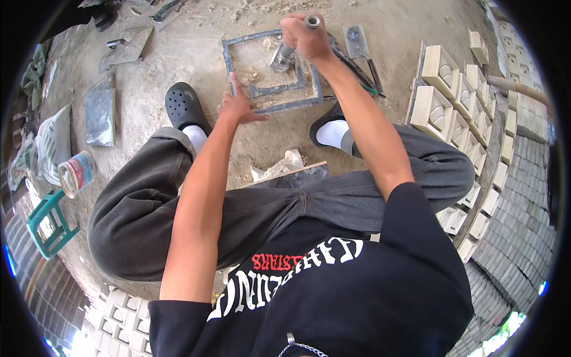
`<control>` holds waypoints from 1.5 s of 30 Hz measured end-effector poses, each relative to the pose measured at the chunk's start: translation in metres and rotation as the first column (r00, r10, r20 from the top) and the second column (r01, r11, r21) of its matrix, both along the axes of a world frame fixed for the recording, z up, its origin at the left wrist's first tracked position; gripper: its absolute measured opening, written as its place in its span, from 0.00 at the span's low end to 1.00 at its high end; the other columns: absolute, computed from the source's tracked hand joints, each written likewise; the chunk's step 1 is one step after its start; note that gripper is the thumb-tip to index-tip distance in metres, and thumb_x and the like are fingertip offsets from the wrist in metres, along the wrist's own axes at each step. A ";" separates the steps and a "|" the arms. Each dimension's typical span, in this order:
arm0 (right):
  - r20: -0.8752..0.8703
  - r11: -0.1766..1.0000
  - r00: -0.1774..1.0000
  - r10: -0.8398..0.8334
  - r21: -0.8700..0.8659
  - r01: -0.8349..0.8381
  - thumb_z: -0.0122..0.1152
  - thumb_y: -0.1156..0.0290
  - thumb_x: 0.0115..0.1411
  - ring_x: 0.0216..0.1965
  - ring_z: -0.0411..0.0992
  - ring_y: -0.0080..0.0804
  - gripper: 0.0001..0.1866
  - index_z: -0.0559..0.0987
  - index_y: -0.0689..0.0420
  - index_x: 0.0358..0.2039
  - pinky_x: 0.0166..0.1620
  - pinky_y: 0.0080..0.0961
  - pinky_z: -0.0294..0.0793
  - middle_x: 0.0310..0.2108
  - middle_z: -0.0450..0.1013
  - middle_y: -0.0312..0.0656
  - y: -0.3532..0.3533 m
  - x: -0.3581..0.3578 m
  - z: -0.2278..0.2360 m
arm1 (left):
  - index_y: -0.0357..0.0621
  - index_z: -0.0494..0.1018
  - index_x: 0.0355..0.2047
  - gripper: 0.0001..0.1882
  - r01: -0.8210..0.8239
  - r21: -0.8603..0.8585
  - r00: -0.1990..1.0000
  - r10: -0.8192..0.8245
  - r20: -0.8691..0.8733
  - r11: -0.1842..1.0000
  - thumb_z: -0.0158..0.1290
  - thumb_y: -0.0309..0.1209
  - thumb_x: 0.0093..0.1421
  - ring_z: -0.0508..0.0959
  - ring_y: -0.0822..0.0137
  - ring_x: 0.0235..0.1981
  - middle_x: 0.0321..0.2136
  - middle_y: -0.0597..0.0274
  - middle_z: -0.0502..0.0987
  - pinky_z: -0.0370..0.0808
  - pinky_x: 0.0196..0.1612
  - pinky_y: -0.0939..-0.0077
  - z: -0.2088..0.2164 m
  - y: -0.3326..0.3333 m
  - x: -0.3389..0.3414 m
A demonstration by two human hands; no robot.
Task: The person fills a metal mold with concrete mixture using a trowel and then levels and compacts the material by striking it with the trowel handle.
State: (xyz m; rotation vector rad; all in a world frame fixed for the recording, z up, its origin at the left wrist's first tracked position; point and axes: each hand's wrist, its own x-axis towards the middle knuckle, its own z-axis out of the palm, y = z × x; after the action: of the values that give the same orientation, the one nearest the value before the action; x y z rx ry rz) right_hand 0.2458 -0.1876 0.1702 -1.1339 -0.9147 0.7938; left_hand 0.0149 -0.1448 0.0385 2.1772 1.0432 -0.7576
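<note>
A grey square metal mould frame [270, 109] lies on the ground ahead of me, with pale sand and a smaller angled strip [276, 90] inside it. My left hand [238, 108] is open at its near left corner, fingers spread and apparently touching the edge. My right hand [306, 40] is closed round the pipe-like handle of a hammer-like tool [282, 60]. Its open round end [311, 22] points up at me, and its grey head is inside the frame. The fist hides part of the handle and the frame's far right corner.
A flat trowel [356, 43] and dark bars [351, 64] lie right of the frame. Cast pale blocks [433, 110] stand in rows farther right. Flat plates [100, 113], a bucket [76, 174] and a green stool [52, 223] are left. A board [297, 178] lies before my lap.
</note>
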 end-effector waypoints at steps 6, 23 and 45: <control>0.305 0.965 0.948 -0.086 -0.211 0.156 0.58 0.64 0.63 0.11 0.56 0.19 0.24 0.65 0.51 0.09 0.18 0.22 0.56 0.10 0.62 0.31 0.010 -0.026 0.029 | 0.39 0.05 0.60 0.87 -0.003 -0.125 0.998 -0.006 -0.068 0.992 0.72 0.60 0.36 0.55 0.26 0.64 0.64 0.15 0.41 0.58 0.66 0.47 0.027 0.000 0.010; 0.111 0.977 0.972 -0.208 0.068 0.202 0.54 0.71 0.60 0.10 0.57 0.15 0.23 0.66 0.53 0.07 0.15 0.20 0.52 0.08 0.61 0.30 -0.002 -0.029 0.035 | 0.40 0.10 0.64 0.86 -0.004 -0.049 0.998 0.001 -0.061 0.999 0.71 0.61 0.35 0.61 0.35 0.64 0.63 0.21 0.52 0.60 0.63 0.42 0.035 0.003 0.004; -0.003 0.871 0.873 -0.488 -0.076 0.486 0.51 0.71 0.57 0.11 0.59 0.17 0.21 0.66 0.57 0.07 0.16 0.21 0.53 0.08 0.62 0.31 -0.002 -0.049 0.062 | 0.43 0.07 0.63 0.85 -0.011 -0.078 0.996 0.003 -0.093 0.997 0.71 0.59 0.37 0.64 0.35 0.62 0.63 0.23 0.53 0.58 0.63 0.41 0.037 0.005 0.001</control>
State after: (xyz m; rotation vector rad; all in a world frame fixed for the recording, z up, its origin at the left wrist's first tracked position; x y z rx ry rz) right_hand 0.1971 -0.1896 0.2326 -1.3450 -0.5422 0.4222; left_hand 0.0158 -0.1399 0.0760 2.0876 1.0485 -0.8889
